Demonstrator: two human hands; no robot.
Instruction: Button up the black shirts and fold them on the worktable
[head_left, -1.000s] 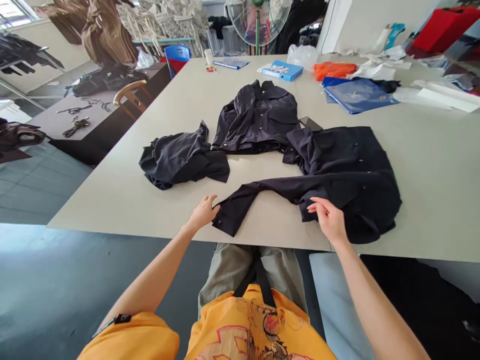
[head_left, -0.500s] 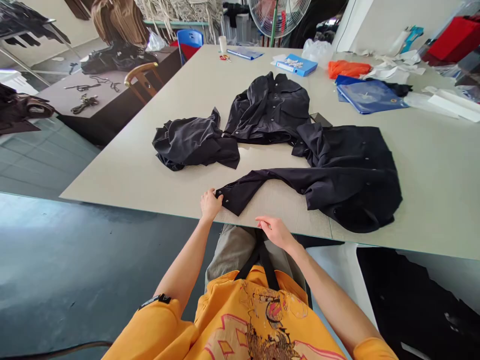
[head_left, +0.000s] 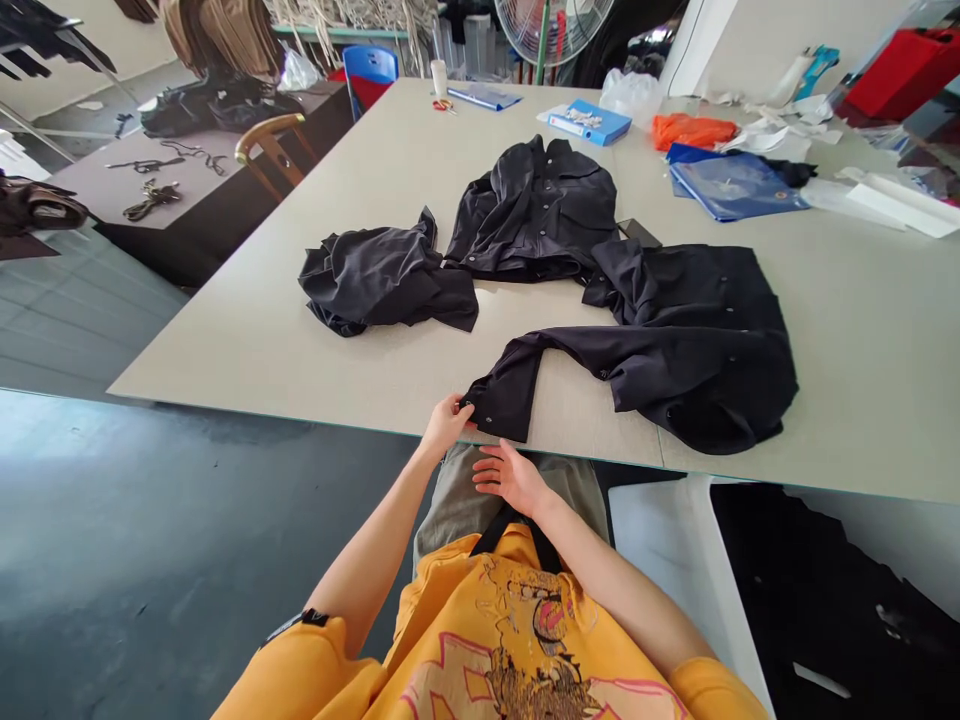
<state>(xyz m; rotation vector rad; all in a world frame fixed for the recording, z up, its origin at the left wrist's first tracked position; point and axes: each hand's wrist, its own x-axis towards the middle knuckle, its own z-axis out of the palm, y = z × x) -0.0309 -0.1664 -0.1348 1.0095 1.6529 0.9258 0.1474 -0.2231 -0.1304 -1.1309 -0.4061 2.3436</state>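
A dark jacket point(head_left: 720, 350) lies on the right part of the table, one sleeve stretched left toward me. My left hand point(head_left: 445, 424) pinches the snap-studded cuff point(head_left: 501, 405) of that sleeve at the table's front edge. Just below the cuff, my right hand point(head_left: 511, 478) is held apart from the cloth, fingers spread and nothing in them. Farther back lies another dark jacket point(head_left: 547, 215) with its buttoned front up. To its left is a crumpled dark garment point(head_left: 386, 275).
The pale table point(head_left: 247, 330) ends just before my lap. Toward its back are a blue folder point(head_left: 589, 122), red scissors point(head_left: 442, 105), an orange bag point(head_left: 691, 132) and blue plastic sleeves point(head_left: 739, 187). A fan point(head_left: 551, 25) stands behind; black cloth point(head_left: 817, 590) lies low at right.
My left hand has moved right with the cuff, which now hangs straighter near the edge. My right hand has drawn lower and left, its fingers spreading.
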